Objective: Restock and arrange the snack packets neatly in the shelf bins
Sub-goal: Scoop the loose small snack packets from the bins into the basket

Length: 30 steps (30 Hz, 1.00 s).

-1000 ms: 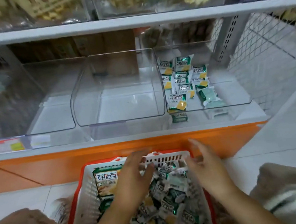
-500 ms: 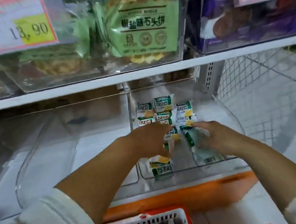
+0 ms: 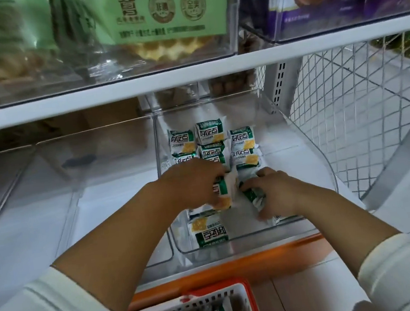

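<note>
Both hands reach into the right clear bin (image 3: 326, 168) on the lower shelf. My left hand (image 3: 191, 182) grips a green-and-white snack packet (image 3: 224, 191) held on edge. Just to its right, my right hand (image 3: 273, 191) holds another green packet (image 3: 252, 194) low in the bin. Behind the hands, several packets (image 3: 243, 146) stand in neat rows at the bin's back. One packet (image 3: 210, 230) lies flat at the bin's front. The red-and-white basket (image 3: 214, 298) with more packets sits at the bottom edge.
Two clear bins (image 3: 76, 194) stand to the left on the same shelf. An upper shelf board (image 3: 141, 86) hangs close above, carrying bins of green and purple snack bags. A wire mesh panel (image 3: 359, 113) closes the right side. An orange base strip (image 3: 260, 256) runs below the shelf.
Both hands have left the basket and risen into the right bin with packets. In the last half second they shifted slightly nearer the bin's front, and my view moved closer.
</note>
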Each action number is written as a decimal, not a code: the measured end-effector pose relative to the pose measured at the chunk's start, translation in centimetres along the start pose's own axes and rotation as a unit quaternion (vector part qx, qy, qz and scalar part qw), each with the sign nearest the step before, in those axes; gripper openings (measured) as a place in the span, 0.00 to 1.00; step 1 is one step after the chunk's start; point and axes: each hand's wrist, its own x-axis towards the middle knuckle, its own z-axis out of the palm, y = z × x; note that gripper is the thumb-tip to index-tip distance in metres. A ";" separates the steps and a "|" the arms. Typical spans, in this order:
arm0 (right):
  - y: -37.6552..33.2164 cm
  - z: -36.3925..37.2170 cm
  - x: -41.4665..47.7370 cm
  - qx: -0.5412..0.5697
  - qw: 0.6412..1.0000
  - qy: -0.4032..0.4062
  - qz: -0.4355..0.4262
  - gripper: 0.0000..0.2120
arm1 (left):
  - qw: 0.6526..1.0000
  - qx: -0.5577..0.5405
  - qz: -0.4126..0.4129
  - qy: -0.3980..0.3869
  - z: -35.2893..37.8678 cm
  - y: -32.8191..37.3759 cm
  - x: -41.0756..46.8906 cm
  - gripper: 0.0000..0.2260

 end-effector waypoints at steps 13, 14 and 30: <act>-2.5 -2.6 -4.2 0.349 0.915 0.198 -0.046 0.28 | 0.857 -0.380 -0.156 0.310 3.7 1.3 -16.9 0.14; -3.4 -3.1 -5.3 0.388 0.891 0.226 -0.058 0.28 | 0.842 -0.404 -0.169 0.315 4.5 1.3 -18.0 0.13; -12.5 19.3 -14.4 0.345 0.929 -0.111 0.075 0.29 | 0.741 -0.578 -0.337 0.057 25.6 1.5 -23.2 0.30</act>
